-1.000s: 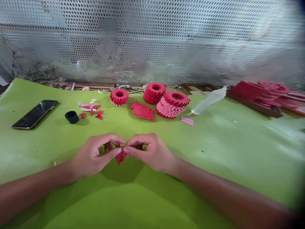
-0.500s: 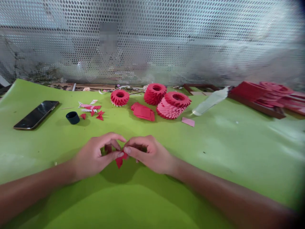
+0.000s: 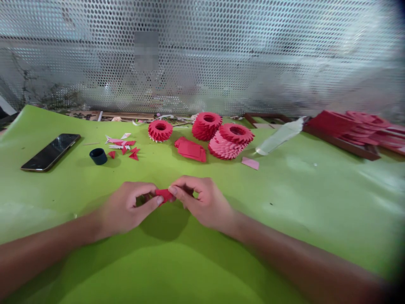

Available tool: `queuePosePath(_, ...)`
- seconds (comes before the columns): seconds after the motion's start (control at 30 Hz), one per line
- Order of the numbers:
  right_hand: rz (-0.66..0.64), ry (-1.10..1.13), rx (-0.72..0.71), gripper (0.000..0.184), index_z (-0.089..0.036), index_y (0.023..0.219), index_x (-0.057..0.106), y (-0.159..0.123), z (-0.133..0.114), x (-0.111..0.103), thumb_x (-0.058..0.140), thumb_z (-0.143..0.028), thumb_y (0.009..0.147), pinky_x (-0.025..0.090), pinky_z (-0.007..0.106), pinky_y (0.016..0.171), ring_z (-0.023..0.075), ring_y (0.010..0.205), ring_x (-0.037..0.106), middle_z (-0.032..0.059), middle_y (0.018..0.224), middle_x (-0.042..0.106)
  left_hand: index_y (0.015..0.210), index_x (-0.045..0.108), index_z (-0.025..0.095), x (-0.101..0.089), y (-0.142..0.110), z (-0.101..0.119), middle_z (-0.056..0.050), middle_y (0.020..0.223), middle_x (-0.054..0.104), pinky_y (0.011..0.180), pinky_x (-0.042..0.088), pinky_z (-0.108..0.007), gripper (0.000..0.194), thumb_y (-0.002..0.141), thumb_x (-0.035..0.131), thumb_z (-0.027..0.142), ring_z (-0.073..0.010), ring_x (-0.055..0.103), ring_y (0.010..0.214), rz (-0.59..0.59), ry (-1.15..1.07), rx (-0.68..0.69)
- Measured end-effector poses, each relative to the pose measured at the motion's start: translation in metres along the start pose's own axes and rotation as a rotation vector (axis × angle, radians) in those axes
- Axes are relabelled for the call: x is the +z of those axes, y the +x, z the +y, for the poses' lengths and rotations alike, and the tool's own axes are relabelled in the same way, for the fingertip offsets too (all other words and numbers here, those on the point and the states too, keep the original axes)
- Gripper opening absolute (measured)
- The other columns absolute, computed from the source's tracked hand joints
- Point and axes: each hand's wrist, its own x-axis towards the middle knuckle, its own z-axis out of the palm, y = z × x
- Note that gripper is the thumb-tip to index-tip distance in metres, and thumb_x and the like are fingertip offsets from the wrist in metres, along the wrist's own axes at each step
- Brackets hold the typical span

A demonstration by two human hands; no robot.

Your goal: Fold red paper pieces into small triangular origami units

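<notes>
A small folded piece of red paper [image 3: 164,194] is pinched between my two hands, just above the green table sheet [image 3: 177,261]. My left hand [image 3: 129,209] grips its left end, thumb in front and fingers behind. At the right end, the thumb and index finger of my right hand [image 3: 202,200] are closed on it. Beyond my hands lies a stack of red paper slips [image 3: 190,150]. Folded red and pink paper pieces [image 3: 123,145] are scattered past my left hand. Behind the stack stand ring-shaped stacks of folded paper, one red [image 3: 206,126], one pink and red [image 3: 230,141], and a smaller one [image 3: 160,131].
A phone [image 3: 50,152] lies at the left, with a dark ring-shaped cup [image 3: 98,156] nearer my left hand. Toward the right are a pink slip [image 3: 250,163], a translucent tube [image 3: 280,136] and a brown tray [image 3: 344,141] heaped with red paper. A perforated metal screen [image 3: 202,55] rises behind.
The red paper's pointed tip hung downward before; now the piece lies crosswise between my fingertips. My left index finger has curled in, and my right hand has shifted slightly right.
</notes>
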Motion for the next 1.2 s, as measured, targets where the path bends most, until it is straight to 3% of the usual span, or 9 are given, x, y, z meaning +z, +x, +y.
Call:
queuePosePath(0.2,-0.129,-0.082,0.046,0.031,-0.015,0.077,0.067,0.0024,-0.0008,-0.0002,0.057,-0.037,0.096,0.030,0.022,0.047,0.0082,0.051,0.044,-0.0021,0.061,0.058,0.090,0.067,0.017,0.0015,0.0024,-0.0074,-0.001,0.071,0.063,0.041,0.026,-0.022,0.040,0.100,0.046,0.050,-0.0116,0.046,0.053,0.063,-0.102,-0.005)
queuePosePath(0.43,-0.184,0.008,0.130,0.035,-0.015,0.081,0.068,0.0021,-0.0040,-0.0017,0.059,-0.045,0.095,0.031,0.021,0.045,0.0088,0.050,0.048,-0.0023,0.061,0.058,0.083,0.065,0.018,0.0008,0.0039,-0.0066,-0.001,0.070,0.065,0.047,0.032,-0.024,0.040,0.101,0.044,0.047,-0.0138,0.052,0.056,0.015,-0.074,-0.032)
queuePosePath(0.6,-0.243,0.036,0.167,0.041,-0.015,0.085,0.069,0.0024,-0.0030,-0.0026,0.059,-0.053,0.094,0.034,0.021,0.046,0.0096,0.053,0.050,0.0000,0.067,0.062,0.076,0.062,0.018,-0.0001,0.0047,-0.0027,0.002,0.065,0.061,0.051,0.033,-0.024,0.040,0.101,0.045,0.045,-0.0134,0.052,0.058,0.028,0.018,0.037)
queuePosePath(0.83,-0.204,0.009,0.148,0.040,-0.016,0.075,0.068,0.0041,-0.0051,-0.0028,0.063,-0.052,0.092,0.033,0.021,0.048,0.0092,0.052,0.050,-0.0004,0.063,0.063,0.068,0.051,0.019,-0.0018,0.0050,-0.0011,0.004,0.057,0.049,0.048,0.028,-0.023,0.044,0.101,0.042,0.046,-0.0115,0.043,0.051,0.030,0.086,0.062)
queuePosePath(1.2,-0.265,-0.026,0.126,0.040,-0.015,0.077,0.068,0.0030,0.0000,-0.0050,0.059,-0.050,0.095,0.031,0.022,0.047,0.0092,0.052,0.049,0.0009,0.065,0.065,0.070,0.048,0.020,-0.0014,0.0051,-0.0025,0.003,0.059,0.049,0.050,0.030,-0.024,0.041,0.102,0.036,0.042,-0.0132,0.045,0.054,-0.007,0.143,0.133)
